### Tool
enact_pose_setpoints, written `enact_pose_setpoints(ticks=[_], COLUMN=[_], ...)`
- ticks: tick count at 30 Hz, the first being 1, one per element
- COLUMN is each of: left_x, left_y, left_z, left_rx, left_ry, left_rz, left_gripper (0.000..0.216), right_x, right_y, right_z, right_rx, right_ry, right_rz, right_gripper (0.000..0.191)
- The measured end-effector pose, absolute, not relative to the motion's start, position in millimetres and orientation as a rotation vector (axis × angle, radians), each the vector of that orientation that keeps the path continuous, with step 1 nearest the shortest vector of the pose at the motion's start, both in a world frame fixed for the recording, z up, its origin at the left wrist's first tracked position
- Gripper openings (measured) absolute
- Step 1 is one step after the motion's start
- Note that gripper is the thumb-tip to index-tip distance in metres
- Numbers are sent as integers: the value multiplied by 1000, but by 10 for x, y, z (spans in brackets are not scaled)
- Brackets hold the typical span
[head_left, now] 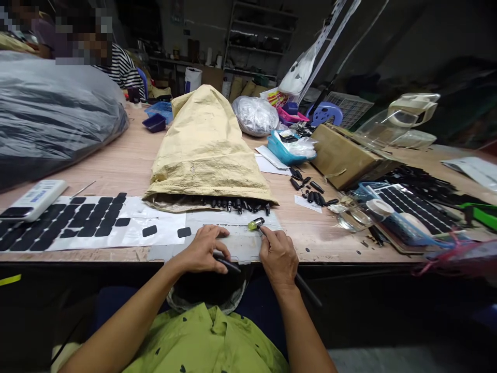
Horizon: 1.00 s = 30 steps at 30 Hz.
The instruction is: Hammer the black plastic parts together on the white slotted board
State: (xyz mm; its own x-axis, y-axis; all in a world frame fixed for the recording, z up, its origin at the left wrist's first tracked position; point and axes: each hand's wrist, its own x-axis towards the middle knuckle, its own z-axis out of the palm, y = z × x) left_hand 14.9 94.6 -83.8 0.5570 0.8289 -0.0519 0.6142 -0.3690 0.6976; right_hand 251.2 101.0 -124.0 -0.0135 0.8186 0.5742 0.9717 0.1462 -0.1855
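In our left hand (pixel 204 248) we have a slim black rod (pixel 233 267), pinched between the thumb and the fingers, while the topmost finger stands spread away from it. The rod lies slantwise at the front edge of the tabletop (pixel 120 145), its free end pointing towards our right hand (pixel 279 255). There our fingers are wrapped around the dark handle of a small mallet (pixel 255 224), whose yellow-green head is above a grey plate (pixel 248 249); we cannot tell whether it touches.

Just beyond, a tan sack (pixel 205 140) lies with its mouth towards us, and black pieces (pixel 229 205) show in the opening, some with shiny ends. Below the edge sits an open container (pixel 234 302), too dark inside to read.

We judge the step in hand to be handling a single rod, with the mallet ready beside it. The next move seems to call for a steady pinch on the left, and for keeping our left fingers clear of the mallet's head
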Motion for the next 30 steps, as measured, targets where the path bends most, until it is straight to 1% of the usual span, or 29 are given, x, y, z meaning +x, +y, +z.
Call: enact_pose_setpoints(ticks=[7, 10, 12, 15, 17, 20, 25, 30], left_x=[106, 120, 103, 42, 5, 2, 60, 21], left_y=[665, 769, 927, 1253, 1474, 1723, 1854, 1651], left_z=[-867, -808, -765, -730, -724, -717, -680, -667], left_rx=[2150, 2043, 1903, 1672, 1558, 1507, 1467, 1464], left_ry=[1178, 1224, 1413, 1891, 2165, 2364, 2448, 2386], left_rz=[399, 508, 646, 766, 714, 577, 526, 525], left_gripper=[25, 21, 20, 33, 40, 47, 39, 31], right_x=[2499, 2497, 2496, 2492, 2488, 2485, 2485, 2477], right_y=[1001, 1002, 1002, 1000, 998, 999, 1001, 998], right_z=[-1229, -1229, -1235, -1241, -1241, -1237, -1227, -1224], right_rx=[-1684, -1691, -1697, -1704, -1706, -1698, -1691, -1718], right_ry=[-1866, -1873, -1874, -1867, -1866, -1869, -1880, -1876], right_rz=[-380, -387, -391, -384, -373, -384, -408, -397], right_gripper=[31, 31, 31, 32, 33, 32, 32, 32])
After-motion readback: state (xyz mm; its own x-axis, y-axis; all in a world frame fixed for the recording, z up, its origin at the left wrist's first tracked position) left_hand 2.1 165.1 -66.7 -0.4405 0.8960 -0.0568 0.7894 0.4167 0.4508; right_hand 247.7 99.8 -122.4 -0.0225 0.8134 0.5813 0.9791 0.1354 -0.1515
